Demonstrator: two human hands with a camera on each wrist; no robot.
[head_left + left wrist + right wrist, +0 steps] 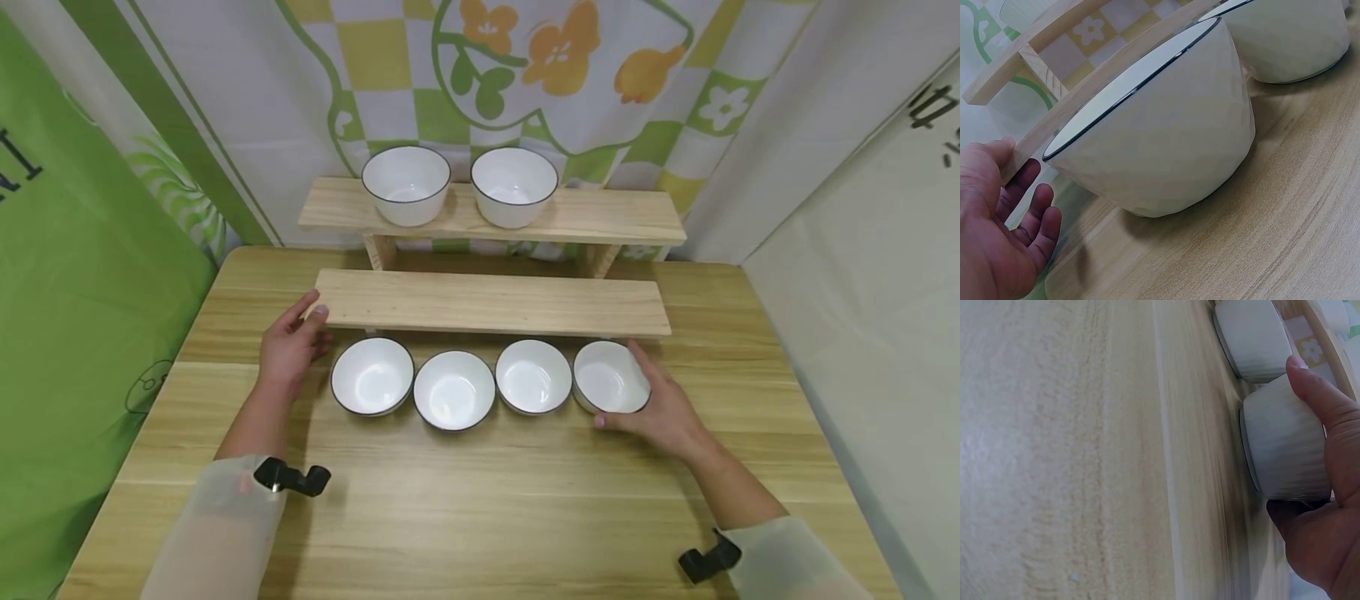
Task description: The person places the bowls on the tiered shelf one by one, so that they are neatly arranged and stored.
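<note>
In the head view, four white bowls with dark rims line up on the table in front of a low wooden shelf (491,302). My right hand (663,414) grips the rightmost bowl (611,377), thumb at its near side and fingers round its far right side. The right wrist view shows that bowl (1285,440) standing on the table within the hand (1329,487). At the low shelf's left end, my left hand (288,342) pinches the board's corner, its lower fingers loosely curled. Beside it stands the leftmost bowl (372,377).
The middle bowls, one (454,390) and another (533,377), stand close together. Behind is a higher wooden shelf (622,215) bearing two more white bowls, one left (407,185) and one right (513,187). A patterned curtain (375,54) hangs behind the table (480,517).
</note>
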